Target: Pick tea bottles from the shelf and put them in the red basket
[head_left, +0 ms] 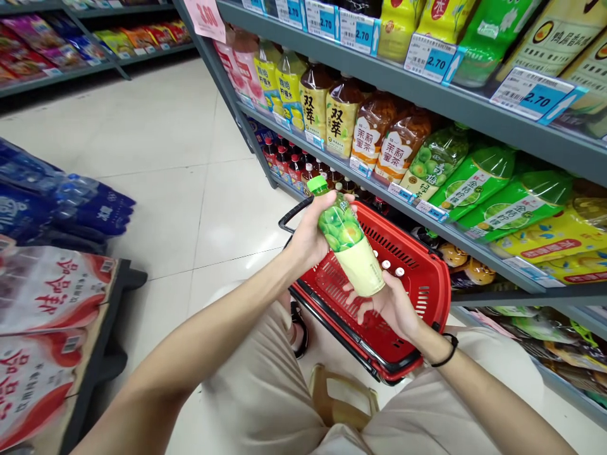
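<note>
A drink bottle (pixel 346 243) with a green cap and a label of green fruit is held between both my hands above a red shopping basket (pixel 429 278). My left hand (pixel 310 234) wraps around the bottle's upper part near the neck. My right hand (pixel 386 306) cups the pale bottom of the bottle from below, a black band on its wrist. The bottle tilts with its cap to the upper left. Three bottle caps show inside the basket behind the bottle.
Grey shelves (pixel 474 120) on the right carry rows of bottled teas and juices with blue price tags. Packs of water bottles (pixel 61 202) and red-printed cartons (pixel 42 303) stand at the left. A small wooden stool (pixel 341 395) is under me on the tiled floor.
</note>
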Motion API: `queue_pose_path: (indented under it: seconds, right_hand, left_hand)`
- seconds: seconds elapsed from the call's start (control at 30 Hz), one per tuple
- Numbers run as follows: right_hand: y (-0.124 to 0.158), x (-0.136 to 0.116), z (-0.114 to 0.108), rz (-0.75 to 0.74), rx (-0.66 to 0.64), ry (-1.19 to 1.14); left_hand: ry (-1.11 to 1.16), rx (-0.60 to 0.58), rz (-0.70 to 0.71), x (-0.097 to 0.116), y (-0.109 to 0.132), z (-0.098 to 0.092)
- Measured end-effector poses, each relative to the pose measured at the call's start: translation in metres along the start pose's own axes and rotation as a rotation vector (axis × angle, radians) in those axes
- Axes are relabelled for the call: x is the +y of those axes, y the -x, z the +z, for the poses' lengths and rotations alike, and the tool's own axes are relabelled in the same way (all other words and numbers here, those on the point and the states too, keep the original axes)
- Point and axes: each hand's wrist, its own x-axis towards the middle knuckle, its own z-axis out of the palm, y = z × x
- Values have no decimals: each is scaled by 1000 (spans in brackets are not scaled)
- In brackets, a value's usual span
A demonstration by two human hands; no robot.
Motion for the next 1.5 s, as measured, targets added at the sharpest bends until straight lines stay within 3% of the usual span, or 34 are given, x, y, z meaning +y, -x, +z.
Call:
queue_pose_path:
  seconds: [0.07, 0.3, 0.57, 0.77, 0.93, 1.1, 1.3, 1.5]
  right_hand:
    - [2, 0, 1, 8, -30, -30]
    - [4, -2, -3, -171, 147, 84]
    - [3, 12, -12, -346, 408, 339]
    - [-1, 19, -14, -394, 467, 412]
    - [-3, 27, -18, -432, 526, 504]
    - [-5, 26, -21, -426, 488, 496]
    - [-3, 18, -19, -296, 337, 300]
    - [5, 2, -15, -158, 170, 73]
  left_hand:
    - [-7, -37, -12, 0, 0, -3]
    - [-32, -110, 57, -5, -3, -1]
    - [-188, -15, 88, -21, 3, 5]
    - [-365, -69, 211, -25, 5, 3]
    - [-431, -111, 177, -24, 9, 3]
    - [-447, -113, 171, -23, 13, 5]
    - [-284, -267, 183, -12, 14, 9]
    - [-128, -230, 98, -5, 13, 8]
